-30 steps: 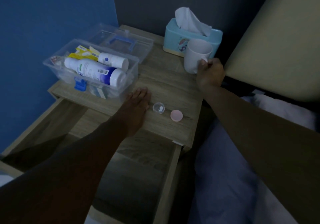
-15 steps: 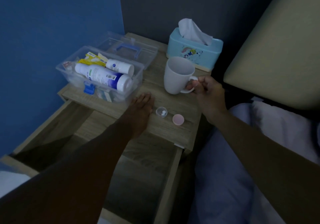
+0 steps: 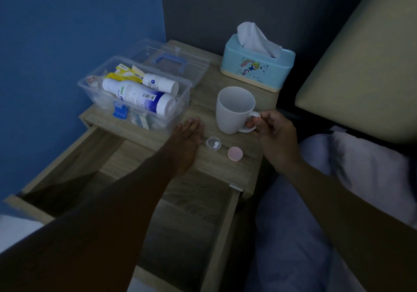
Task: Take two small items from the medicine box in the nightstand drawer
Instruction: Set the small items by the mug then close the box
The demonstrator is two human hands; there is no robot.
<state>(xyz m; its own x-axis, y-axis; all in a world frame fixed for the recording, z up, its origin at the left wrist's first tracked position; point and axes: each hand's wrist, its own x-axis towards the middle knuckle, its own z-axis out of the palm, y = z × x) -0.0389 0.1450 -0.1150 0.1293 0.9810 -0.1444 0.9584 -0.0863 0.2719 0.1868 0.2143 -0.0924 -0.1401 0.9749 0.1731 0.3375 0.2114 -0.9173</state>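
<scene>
Two white pills in small clear round cup (image 3: pixel 213 144) on nightstand top, light, tippy, pinch rim | my left hand (image 3: pixel 186 141) flat, empty beside it | right hand (image 3: pixel 274 133) pinching white mug (image 3: pixel 234 109) handle | clear plastic med box (image 3: pixel 135 97) open behind

— How many bottles lie in the clear medicine box (image 3: pixel 182 93)?
— Two: a large white bottle (image 3: pixel 138 96) and a small white bottle (image 3: pixel 160 83).
— And outside it?
— One white mug (image 3: pixel 234 111), one tissue box (image 3: pixel 257 69), one tiny clear cup (image 3: pixel 213 143) with two white pills (image 3: pixel 214 144), one pink cap (image 3: pixel 235 153).
</scene>
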